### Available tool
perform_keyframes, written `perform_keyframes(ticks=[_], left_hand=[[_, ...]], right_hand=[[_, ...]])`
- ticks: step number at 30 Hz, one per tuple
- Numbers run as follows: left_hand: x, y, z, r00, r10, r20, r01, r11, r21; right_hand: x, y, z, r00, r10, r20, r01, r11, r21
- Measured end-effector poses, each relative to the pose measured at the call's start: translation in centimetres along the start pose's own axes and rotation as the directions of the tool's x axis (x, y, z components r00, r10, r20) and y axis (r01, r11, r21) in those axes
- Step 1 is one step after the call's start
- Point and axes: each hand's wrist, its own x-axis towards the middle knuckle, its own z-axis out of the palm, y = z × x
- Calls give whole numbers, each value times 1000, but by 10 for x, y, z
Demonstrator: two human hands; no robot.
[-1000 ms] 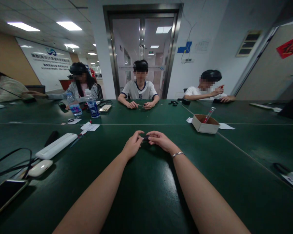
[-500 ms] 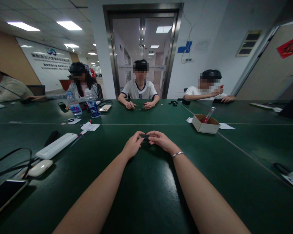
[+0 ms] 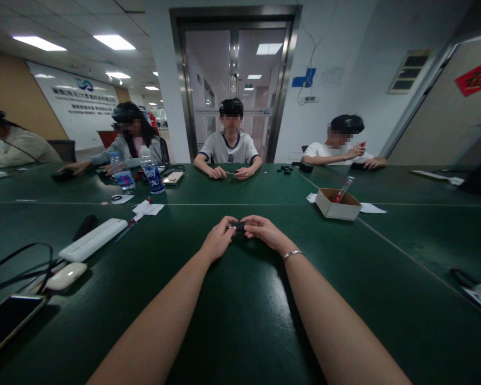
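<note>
Between my two hands, just above or on the dark green table (image 3: 240, 321), is a small black object (image 3: 239, 227) whose kind I cannot make out. My left hand (image 3: 218, 238) pinches its left end, where a bit of shiny metal shows at the fingertips. On the other side, the fingers and thumb of my right hand (image 3: 262, 231) close around the right end. A silver bracelet (image 3: 293, 254) sits on my right wrist. Much of the black object is hidden by the fingers.
A small open box (image 3: 339, 211) holding a red-marked tube stands to the right. On the left lie a white power bank (image 3: 92, 240), a white earphone case (image 3: 67, 276), cables and a phone (image 3: 12, 323). Two bottles (image 3: 152, 174) stand farther off. Several people sit across the table.
My hands and the black object stay almost in place. Across the table, the middle person's hands have come slightly closer together, and a person at left has moved an arm.
</note>
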Motion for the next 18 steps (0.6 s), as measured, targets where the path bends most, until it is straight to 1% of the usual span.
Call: perform_keyframes(ticks=[5,9,13,15,18], left_hand=[[-2,3,-2,1000,-7,-27,7,1000,6],[-2,5,-2,997,23,-75,-20,999,32],[-1,4,0,997,42,-59,-35,994,101],[-1,2,1,999,30,-35,-25,991,135],[-2,0,2,1000,11,2,-12,990,143]], right_hand=[[3,3,2,1000,-11,16,12,999,-49],[9,9,5,999,-42,30,47,979,-200],[10,10,9,997,-71,3,68,931,-358],[9,9,12,997,-76,-20,63,928,-367],[8,8,22,999,-41,-18,35,962,-271]])
